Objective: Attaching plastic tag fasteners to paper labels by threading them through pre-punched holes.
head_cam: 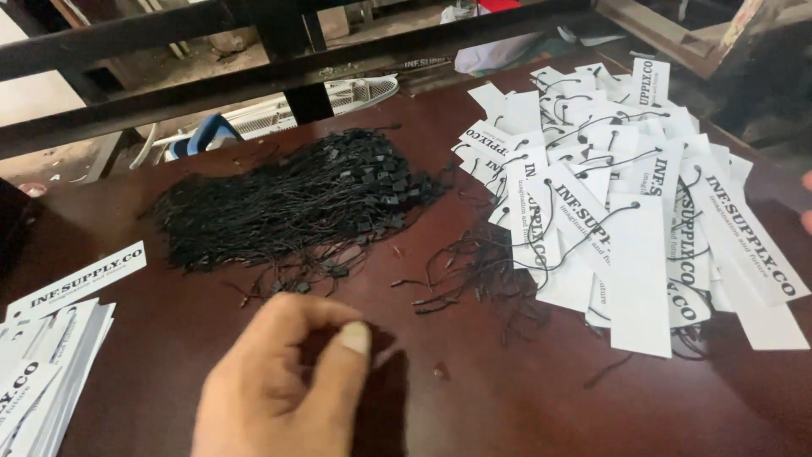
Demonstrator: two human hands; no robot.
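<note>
Left hand (283, 381) nearest camera, low over bench (507, 398), thumb and fingers pressed together in pinch; whether it grips string, cannot tell. Black string pile (296, 203) just beyond hand, within reach. Strung white tags (626, 195) heaped right of pile; unstrung tag stack (46, 355) left of hand. Right hand (806, 203) only fingertips at frame edge, far right of pile; state unclear.

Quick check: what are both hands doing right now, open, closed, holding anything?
Left hand: fingers pinched together above the dark brown table; whether it holds anything cannot be told.
Right hand: only fingertips at the frame edge; cannot be told.
</note>
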